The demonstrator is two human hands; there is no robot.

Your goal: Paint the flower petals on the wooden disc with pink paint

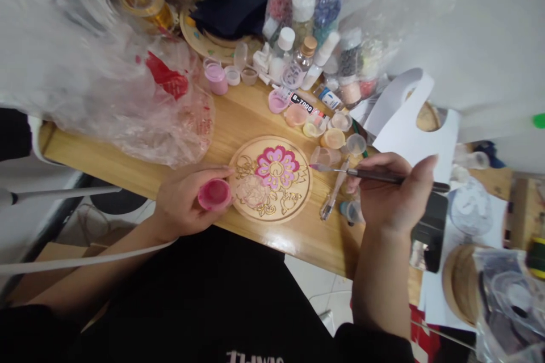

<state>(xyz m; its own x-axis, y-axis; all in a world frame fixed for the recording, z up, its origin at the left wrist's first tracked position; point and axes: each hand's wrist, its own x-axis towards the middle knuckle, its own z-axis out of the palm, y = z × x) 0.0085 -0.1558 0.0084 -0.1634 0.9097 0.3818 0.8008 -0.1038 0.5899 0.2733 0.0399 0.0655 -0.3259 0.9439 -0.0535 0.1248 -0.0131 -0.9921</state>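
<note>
My left hand [181, 198] is wrapped round a small cup of deep pink paint [214, 194], its opening turned toward me. Just right of it lies a round wooden plaque [293, 207] with gold-outlined flowers; one flower is painted magenta and lilac, while the others show mostly bare wood. My right hand [389, 187] grips a dark-handled palette knife or fine brush [374, 176], which exactly I cannot tell. Its pinkish tip points left, at the plaque's right rim; whether it touches is unclear. A clear slim tool [334, 195] lies on the table below it.
Several small paint cups [332, 139] and a B-7000 glue tube [301, 103] are behind the plaque. Bottles [304, 54] stand farther back. Plastic bags [140, 96] cover the left side. White paper [417, 119], a phone [429, 232] and a wooden ring [462, 283] lie to the right.
</note>
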